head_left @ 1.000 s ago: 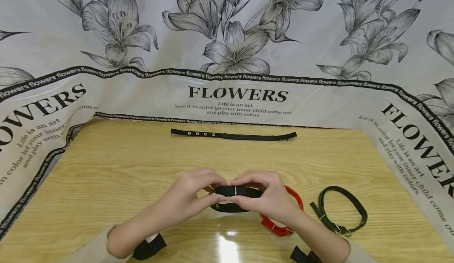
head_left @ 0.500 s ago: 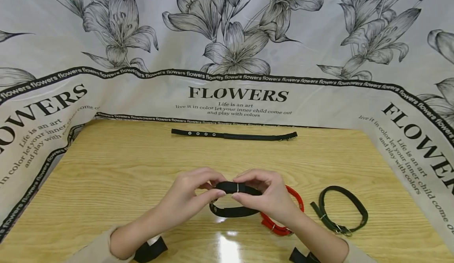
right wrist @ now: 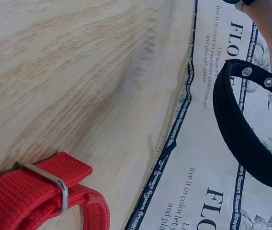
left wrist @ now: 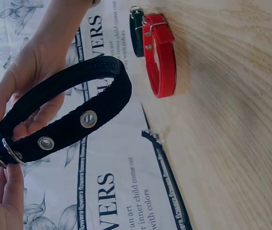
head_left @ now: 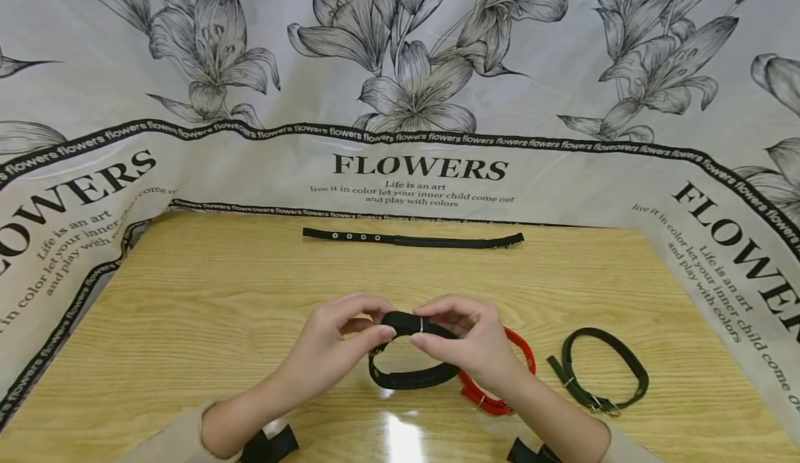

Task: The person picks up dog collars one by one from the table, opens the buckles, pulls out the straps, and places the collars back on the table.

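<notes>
A black pet collar [head_left: 415,378], fastened into a loop, hangs between both hands over the table. My left hand [head_left: 334,334] pinches its left end by the buckle, thumb in front and fingers behind. On the other side, my right hand [head_left: 481,345] grips the band with thumb and fingertips beside a metal keeper loop [head_left: 421,325]. In the left wrist view the black collar [left wrist: 109,103] shows metal eyelets [left wrist: 88,119] and a D-ring [left wrist: 12,151] near the buckle. The right wrist view shows the black collar [right wrist: 234,129] at its right edge, more eyelets along the band.
A red collar [head_left: 490,404], buckled into a loop, lies partly behind my right hand. Farther right lies a dark green looped collar [head_left: 637,366]. A dark strap [head_left: 437,241] with eyelets lies straight along the table's back. Flower-print cloth [head_left: 419,116] encloses the wooden table [head_left: 219,275].
The black collar has tilted and its loop has opened wider, the lower band dropping toward me. Both hands keep their hold and have shifted only slightly.
</notes>
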`<action>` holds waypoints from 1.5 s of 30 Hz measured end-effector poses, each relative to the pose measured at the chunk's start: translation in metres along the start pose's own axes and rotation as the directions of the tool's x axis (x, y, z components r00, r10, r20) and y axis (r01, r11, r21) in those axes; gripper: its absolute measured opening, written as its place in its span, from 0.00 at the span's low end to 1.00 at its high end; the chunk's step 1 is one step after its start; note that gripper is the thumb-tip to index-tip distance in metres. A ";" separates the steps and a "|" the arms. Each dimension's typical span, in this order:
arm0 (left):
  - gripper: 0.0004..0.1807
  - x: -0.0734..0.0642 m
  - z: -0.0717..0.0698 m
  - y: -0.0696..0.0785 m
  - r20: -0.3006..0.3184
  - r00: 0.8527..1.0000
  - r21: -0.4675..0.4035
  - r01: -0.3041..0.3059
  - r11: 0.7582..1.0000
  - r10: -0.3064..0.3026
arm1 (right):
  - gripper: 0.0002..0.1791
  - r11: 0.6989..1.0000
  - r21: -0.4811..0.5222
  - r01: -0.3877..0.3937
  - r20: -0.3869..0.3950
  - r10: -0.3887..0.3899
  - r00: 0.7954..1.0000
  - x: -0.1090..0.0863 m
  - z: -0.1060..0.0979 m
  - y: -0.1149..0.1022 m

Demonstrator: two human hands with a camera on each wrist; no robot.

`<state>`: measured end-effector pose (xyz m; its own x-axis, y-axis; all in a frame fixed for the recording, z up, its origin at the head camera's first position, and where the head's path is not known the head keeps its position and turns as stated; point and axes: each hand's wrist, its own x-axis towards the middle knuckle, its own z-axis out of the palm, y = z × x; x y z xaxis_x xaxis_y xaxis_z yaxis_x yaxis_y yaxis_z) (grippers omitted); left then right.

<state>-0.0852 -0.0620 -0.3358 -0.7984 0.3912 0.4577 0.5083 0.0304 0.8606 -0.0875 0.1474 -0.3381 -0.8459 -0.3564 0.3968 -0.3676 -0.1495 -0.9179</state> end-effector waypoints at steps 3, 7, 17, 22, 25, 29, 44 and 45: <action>0.09 0.000 0.000 0.000 -0.012 0.999 -0.026 0.042 0.999 -0.042 | 0.13 1.000 0.024 0.019 -0.003 -0.019 1.000 0.001 0.001 0.002; 0.08 0.001 0.000 0.001 -0.015 0.994 -0.054 0.104 0.993 -0.105 | 0.13 0.999 0.054 -0.002 -0.015 0.003 1.000 0.002 0.001 0.003; 0.08 0.002 0.000 -0.001 -0.022 0.971 -0.151 0.234 0.960 -0.240 | 0.14 0.994 0.111 -0.020 -0.057 0.026 0.998 0.002 0.004 0.008; 0.10 0.002 0.000 -0.002 -0.082 0.958 -0.160 0.259 0.953 -0.274 | 0.13 0.989 0.148 -0.026 -0.063 0.035 0.997 0.003 0.005 0.010; 0.10 0.002 -0.001 -0.002 -0.091 0.966 -0.134 0.230 0.964 -0.243 | 0.13 0.990 0.126 -0.058 -0.038 0.063 0.997 0.002 0.003 0.011; 0.09 0.001 -0.001 -0.005 -0.080 0.992 -0.024 0.098 0.995 -0.099 | 0.15 0.993 0.041 -0.110 0.027 0.109 0.994 0.002 -0.004 0.007; 0.13 0.008 0.002 -0.019 0.000 0.908 0.400 -0.385 0.832 0.420 | 0.11 0.890 0.056 -0.453 0.015 0.453 0.892 0.021 -0.006 -0.016; 0.13 0.008 0.002 -0.019 0.001 0.906 0.404 -0.388 0.829 0.423 | 0.09 0.884 0.084 -0.460 0.019 0.461 0.887 0.021 -0.006 -0.015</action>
<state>-0.1004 -0.0575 -0.3490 -0.5080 0.3685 0.7786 0.8610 0.2448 0.4459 -0.1020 0.1481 -0.3156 -0.9126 -0.4027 -0.0706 0.0972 -0.0459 -0.9942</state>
